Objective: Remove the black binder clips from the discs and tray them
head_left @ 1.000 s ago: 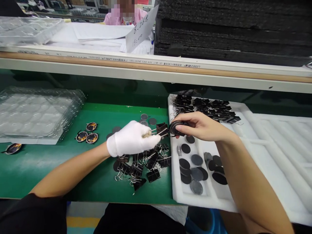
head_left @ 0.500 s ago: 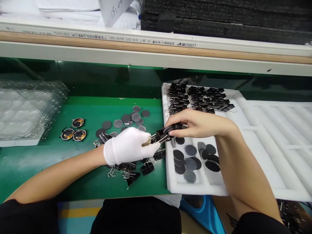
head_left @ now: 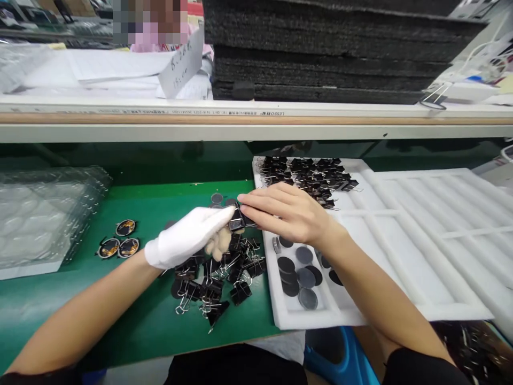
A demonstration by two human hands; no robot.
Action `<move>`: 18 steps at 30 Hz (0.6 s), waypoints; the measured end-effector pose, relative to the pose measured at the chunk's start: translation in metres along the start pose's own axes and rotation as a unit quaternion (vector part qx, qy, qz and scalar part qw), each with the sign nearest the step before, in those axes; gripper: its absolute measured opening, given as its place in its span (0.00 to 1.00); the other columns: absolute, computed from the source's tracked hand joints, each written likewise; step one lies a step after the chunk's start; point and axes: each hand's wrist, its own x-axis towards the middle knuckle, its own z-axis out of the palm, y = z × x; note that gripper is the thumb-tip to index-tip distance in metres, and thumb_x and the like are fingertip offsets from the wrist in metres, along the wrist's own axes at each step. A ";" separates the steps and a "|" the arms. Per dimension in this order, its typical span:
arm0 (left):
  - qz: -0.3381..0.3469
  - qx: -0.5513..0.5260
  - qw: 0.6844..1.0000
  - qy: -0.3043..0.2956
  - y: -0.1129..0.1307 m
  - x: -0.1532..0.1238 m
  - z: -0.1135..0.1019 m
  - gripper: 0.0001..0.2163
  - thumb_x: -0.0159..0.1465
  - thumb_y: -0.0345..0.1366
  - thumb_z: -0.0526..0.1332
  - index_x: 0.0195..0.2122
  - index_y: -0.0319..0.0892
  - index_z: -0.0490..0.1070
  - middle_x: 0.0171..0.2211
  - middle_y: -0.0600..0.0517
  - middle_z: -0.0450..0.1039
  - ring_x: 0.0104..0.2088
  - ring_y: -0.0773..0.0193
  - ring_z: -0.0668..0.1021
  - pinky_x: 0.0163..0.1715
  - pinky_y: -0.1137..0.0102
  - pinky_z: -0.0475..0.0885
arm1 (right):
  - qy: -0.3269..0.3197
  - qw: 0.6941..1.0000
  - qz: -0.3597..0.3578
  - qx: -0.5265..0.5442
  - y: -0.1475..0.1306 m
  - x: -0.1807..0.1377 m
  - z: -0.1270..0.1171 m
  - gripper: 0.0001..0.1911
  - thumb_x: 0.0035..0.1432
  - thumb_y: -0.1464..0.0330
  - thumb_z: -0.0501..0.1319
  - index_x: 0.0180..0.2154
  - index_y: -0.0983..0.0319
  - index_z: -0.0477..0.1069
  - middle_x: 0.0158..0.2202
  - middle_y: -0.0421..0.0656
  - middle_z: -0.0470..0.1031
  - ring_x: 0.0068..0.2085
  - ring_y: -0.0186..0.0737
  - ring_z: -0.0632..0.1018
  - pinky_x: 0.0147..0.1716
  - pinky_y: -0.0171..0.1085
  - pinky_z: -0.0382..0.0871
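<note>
My left hand [head_left: 192, 235], in a white glove, pinches a black binder clip [head_left: 236, 223] between thumb and fingers. Bare, my right hand [head_left: 288, 214] meets it from the right, its fingers closed over a dark round disc [head_left: 250, 221] beside the clip; its thumb is hidden. Below both hands, a pile of black binder clips [head_left: 210, 283] with wire handles lies on the green table. More grey discs [head_left: 217, 198] lie just beyond the gloved hand. Under my right forearm, dark discs [head_left: 306, 278] rest in a compartment of the white foam tray [head_left: 280, 318].
Rows of binder clips [head_left: 308, 174] fill the tray's far compartment. Three round pieces with dark, orange-patterned faces [head_left: 129, 247] sit at left, near stacked clear plastic trays [head_left: 44, 208]. A shelf edge [head_left: 240, 132] runs across the back, bearing black foam sheets [head_left: 320, 53].
The view has tilted up. My right hand has moved left off the tray, and the binder clip has been turned, its wire handles no longer showing between my hands.
</note>
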 end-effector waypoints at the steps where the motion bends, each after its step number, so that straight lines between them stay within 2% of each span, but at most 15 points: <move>1: 0.003 -0.009 1.000 0.018 0.002 -0.001 0.000 0.29 0.70 0.60 0.49 0.24 0.41 0.68 0.19 0.48 0.74 0.20 0.65 0.75 0.23 0.69 0.71 | -0.001 1.000 -0.002 -0.006 -0.001 0.000 0.000 0.11 0.63 0.62 0.68 0.48 0.51 0.80 0.59 0.43 0.77 0.61 0.53 0.75 0.62 0.58 0.66; 4: 0.024 0.029 0.995 0.089 0.007 -0.005 -0.002 0.22 0.66 0.57 0.60 0.29 0.42 0.68 0.23 0.52 0.76 0.22 0.64 0.78 0.25 0.69 0.75 | 0.018 0.999 0.015 0.025 0.000 -0.003 -0.004 0.35 0.52 0.55 0.75 0.60 0.50 0.72 0.64 0.45 0.72 0.65 0.57 0.71 0.64 0.58 0.66; 5: 0.024 0.042 0.994 0.099 0.008 -0.006 -0.003 0.20 0.66 0.57 0.61 0.32 0.42 0.68 0.25 0.52 0.77 0.23 0.63 0.80 0.26 0.69 0.76 | 0.023 0.998 0.034 0.052 0.002 -0.003 -0.004 0.39 0.50 0.54 0.76 0.63 0.51 0.70 0.64 0.46 0.72 0.63 0.57 0.73 0.62 0.56 0.68; 6: 0.024 0.053 0.993 0.103 0.009 -0.006 -0.003 0.20 0.66 0.56 0.61 0.34 0.42 0.69 0.26 0.52 0.78 0.25 0.62 0.81 0.26 0.69 0.77 | 0.024 0.995 0.058 0.078 0.003 -0.004 -0.004 0.40 0.50 0.54 0.76 0.63 0.52 0.69 0.62 0.46 0.74 0.60 0.54 0.76 0.59 0.54 0.71; 9: 0.030 0.080 0.992 0.092 0.009 -0.006 -0.003 0.19 0.67 0.55 0.59 0.38 0.42 0.72 0.28 0.51 0.79 0.27 0.61 0.82 0.28 0.69 0.77 | -0.005 0.985 0.133 0.112 0.006 -0.003 0.001 0.27 0.54 0.56 0.73 0.54 0.56 0.77 0.48 0.45 0.81 0.45 0.45 0.81 0.46 0.44 0.77; 12: 0.032 0.134 0.988 0.068 0.008 -0.007 -0.003 0.19 0.67 0.55 0.58 0.42 0.43 0.75 0.29 0.52 0.80 0.28 0.62 0.82 0.29 0.70 0.76 | -0.043 0.974 0.174 0.136 0.004 -0.001 0.009 0.16 0.52 0.59 0.73 0.41 0.61 0.82 0.34 0.42 0.81 0.31 0.37 0.76 0.31 0.37 0.71; 15: 0.048 0.225 0.972 0.045 0.007 -0.008 -0.007 0.20 0.67 0.56 0.58 0.40 0.43 0.77 0.28 0.54 0.79 0.27 0.64 0.80 0.29 0.71 0.73 | -0.057 0.967 0.190 0.159 -0.001 -0.001 0.016 0.12 0.52 0.63 0.72 0.37 0.63 0.82 0.30 0.41 0.80 0.27 0.34 0.72 0.27 0.34 0.64; 18: 0.060 0.265 0.962 0.035 0.006 -0.009 -0.011 0.20 0.68 0.56 0.57 0.40 0.44 0.78 0.26 0.55 0.79 0.26 0.65 0.78 0.28 0.72 0.70 | -0.052 0.968 0.182 0.163 -0.003 -0.001 0.020 0.10 0.52 0.66 0.70 0.37 0.63 0.83 0.30 0.41 0.80 0.28 0.34 0.72 0.27 0.34 0.63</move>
